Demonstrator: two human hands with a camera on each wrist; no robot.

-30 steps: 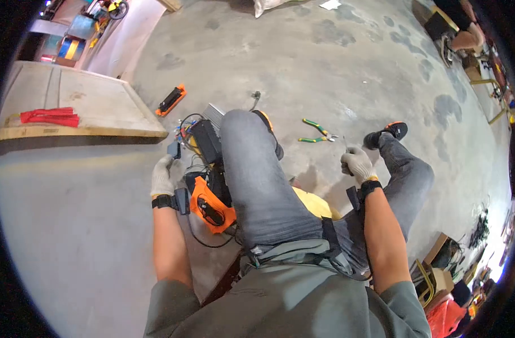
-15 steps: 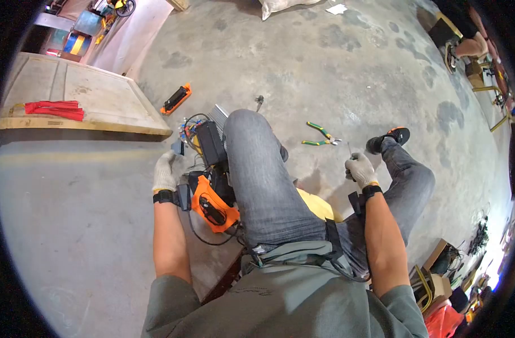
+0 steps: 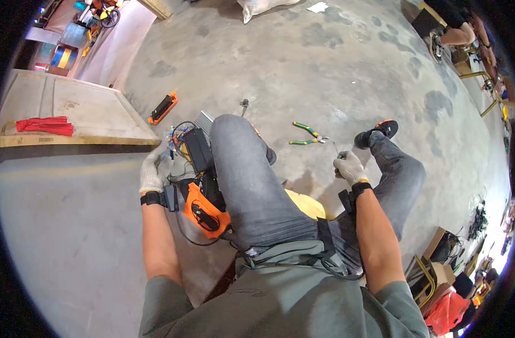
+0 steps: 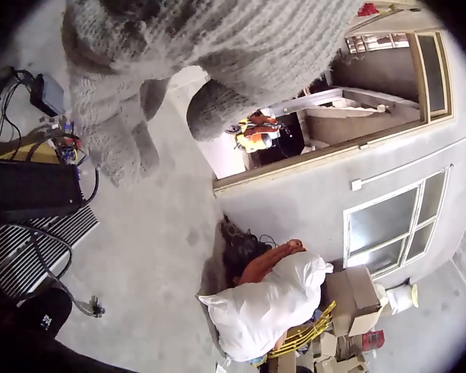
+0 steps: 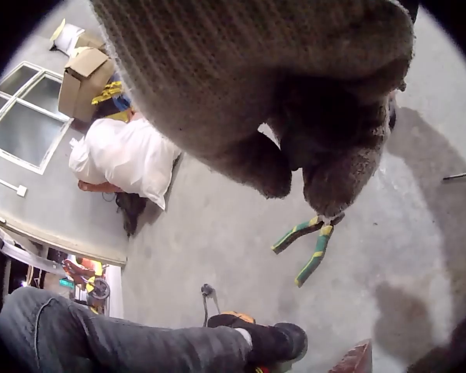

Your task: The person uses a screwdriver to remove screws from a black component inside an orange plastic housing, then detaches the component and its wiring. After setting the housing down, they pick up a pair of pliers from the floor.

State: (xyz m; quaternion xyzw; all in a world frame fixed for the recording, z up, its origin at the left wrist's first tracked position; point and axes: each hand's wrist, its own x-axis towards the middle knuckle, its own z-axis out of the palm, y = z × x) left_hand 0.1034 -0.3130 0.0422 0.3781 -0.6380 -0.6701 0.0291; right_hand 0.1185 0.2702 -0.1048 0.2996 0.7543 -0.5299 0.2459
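Note:
The gloved left hand (image 3: 153,172) is beside colored wires (image 3: 174,137) and a black box (image 3: 197,150), left of the raised knee. Its thumb and fingers stand apart in the left wrist view, with nothing seen between them. A small blue-grey block (image 4: 47,95) with a cable shows near that hand (image 4: 167,70). The gloved right hand (image 3: 350,167) curls round a thin metal tool (image 3: 336,149), whose handle is hidden in the glove. Just past its fingers, green-yellow pliers (image 3: 308,134) lie spread on the floor; the same pliers (image 5: 314,247) appear beyond the right hand (image 5: 295,101).
An orange-and-black piece (image 3: 164,108) lies near a wooden panel (image 3: 82,107) bearing red strips (image 3: 45,125). Another orange part (image 3: 205,212) with cables is beside the left thigh. A plug (image 3: 244,103) rests beyond the knee. Another person's leg (image 3: 457,36) shows at upper right.
The blue-grey block at the left fingertips in the earlier head views is no longer plain to see there. The head view has shifted slightly. The right hand keeps its grip on the thin tool.

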